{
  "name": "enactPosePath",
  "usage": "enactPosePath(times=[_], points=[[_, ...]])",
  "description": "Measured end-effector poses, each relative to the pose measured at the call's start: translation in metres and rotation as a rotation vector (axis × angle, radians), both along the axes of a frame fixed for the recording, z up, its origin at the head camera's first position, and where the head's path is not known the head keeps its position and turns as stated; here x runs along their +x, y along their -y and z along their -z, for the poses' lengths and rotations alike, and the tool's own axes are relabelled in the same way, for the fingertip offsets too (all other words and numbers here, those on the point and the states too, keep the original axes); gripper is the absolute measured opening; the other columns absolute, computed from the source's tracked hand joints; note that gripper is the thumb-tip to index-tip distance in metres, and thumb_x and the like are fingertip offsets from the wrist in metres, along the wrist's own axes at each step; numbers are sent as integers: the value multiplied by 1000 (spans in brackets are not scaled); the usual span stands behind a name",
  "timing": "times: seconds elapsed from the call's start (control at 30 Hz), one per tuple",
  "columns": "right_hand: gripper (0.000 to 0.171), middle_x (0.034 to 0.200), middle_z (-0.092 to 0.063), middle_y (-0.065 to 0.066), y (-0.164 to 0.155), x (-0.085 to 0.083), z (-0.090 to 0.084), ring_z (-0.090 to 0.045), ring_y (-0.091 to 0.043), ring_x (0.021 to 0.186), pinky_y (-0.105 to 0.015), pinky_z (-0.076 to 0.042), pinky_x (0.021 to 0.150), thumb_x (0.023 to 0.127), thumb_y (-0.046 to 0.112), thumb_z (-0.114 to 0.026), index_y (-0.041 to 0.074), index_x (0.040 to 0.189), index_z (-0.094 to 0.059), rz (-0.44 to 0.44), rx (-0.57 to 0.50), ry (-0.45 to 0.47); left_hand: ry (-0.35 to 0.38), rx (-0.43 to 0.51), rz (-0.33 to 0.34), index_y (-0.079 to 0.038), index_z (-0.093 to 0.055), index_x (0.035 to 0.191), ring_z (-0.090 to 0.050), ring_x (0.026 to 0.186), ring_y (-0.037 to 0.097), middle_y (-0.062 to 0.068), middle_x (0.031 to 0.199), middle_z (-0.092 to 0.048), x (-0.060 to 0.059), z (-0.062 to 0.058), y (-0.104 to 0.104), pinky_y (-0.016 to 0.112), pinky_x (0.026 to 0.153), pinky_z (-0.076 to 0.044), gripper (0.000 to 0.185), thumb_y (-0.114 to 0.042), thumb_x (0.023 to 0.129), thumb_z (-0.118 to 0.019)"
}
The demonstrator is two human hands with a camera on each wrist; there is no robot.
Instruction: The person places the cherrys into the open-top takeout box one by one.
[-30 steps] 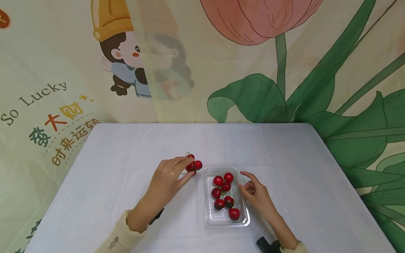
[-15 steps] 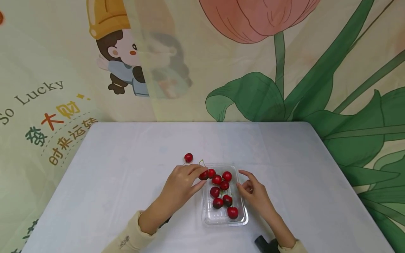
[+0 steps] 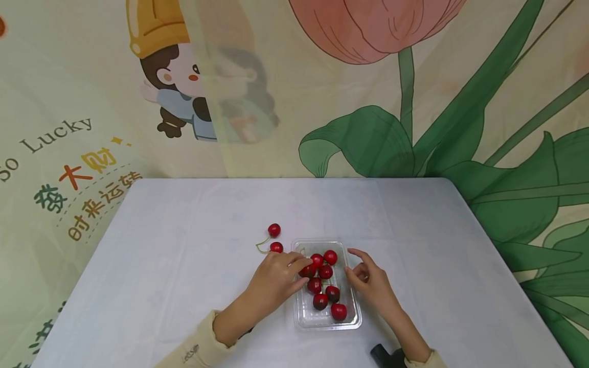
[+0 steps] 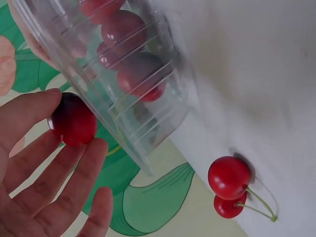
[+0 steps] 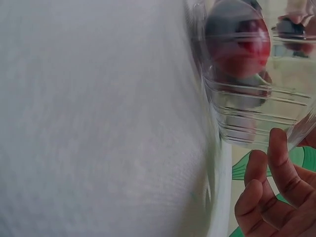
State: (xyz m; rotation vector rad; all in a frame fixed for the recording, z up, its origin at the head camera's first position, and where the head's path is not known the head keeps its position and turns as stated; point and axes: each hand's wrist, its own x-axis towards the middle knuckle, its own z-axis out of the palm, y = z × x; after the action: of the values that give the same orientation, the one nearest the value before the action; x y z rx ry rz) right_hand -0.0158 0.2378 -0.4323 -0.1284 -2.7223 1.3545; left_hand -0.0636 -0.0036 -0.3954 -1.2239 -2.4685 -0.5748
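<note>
A clear plastic box [image 3: 304,319] with several red cherries [image 3: 338,312] in it stands on the white table. My left hand [image 3: 276,278] is at the box's left rim and pinches a dark red cherry [image 4: 74,119] between thumb and fingers. In the left wrist view this cherry overlaps the box's rim. My right hand [image 3: 371,278] stays at the right side of the box, index finger and thumb apart along the rim, other fingers bent. The right wrist view has its fingertips [image 5: 277,136] right at the ribbed wall.
Two cherries [image 3: 274,230] with joined stems lie on the table [image 3: 207,220] beyond my left hand. A black device [image 3: 387,356] sits under the right wrist. Behind the table's far edge hangs a printed cloth [image 3: 257,158] with flowers and a cartoon figure.
My left hand has carried the dark cherry rightward and nearer, from the cherries on the table to over the box's left side. The joined pair is now uncovered. The right hand keeps its place.
</note>
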Motion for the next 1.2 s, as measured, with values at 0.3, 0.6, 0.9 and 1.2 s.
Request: enactPosePath(times=[0.3,0.6,0.9,1.2], points=[[46,65,-58,3,-2,0,2,-50,-6,61,-20,-47,57,87,4,-70,4,131,-54,-13,4,-24,14,-129,-20,-15,-73,105,-69,88,16,2,102,-71,-2,6,-7,31,77,-46,33,-28,76,-84],[46,65,-59,4,-1,0,2,-51,-6,61,-21,-47,57,87,3,-70,3,131,-54,-12,-5,-21,-13,-170,-52,-18,-74,103,-67,88,15,-1,99,-71,-13,13,-15,31,74,-47,30,-29,77,-84],[47,65,-58,4,0,0,1,-50,-6,59,-20,-48,56,86,1,-70,2,130,-55,-11,-1,-29,51,-192,-61,-16,-74,105,-67,92,14,0,101,-72,-20,16,-20,32,74,-49,32,-31,78,-83],[47,66,-58,3,0,0,1,-49,-6,59,-20,-47,56,87,2,-70,4,130,-55,-9,-7,-24,86,-208,-59,-15,-74,106,-67,93,15,2,101,-71,-22,18,-22,31,74,-49,35,-34,78,-82]])
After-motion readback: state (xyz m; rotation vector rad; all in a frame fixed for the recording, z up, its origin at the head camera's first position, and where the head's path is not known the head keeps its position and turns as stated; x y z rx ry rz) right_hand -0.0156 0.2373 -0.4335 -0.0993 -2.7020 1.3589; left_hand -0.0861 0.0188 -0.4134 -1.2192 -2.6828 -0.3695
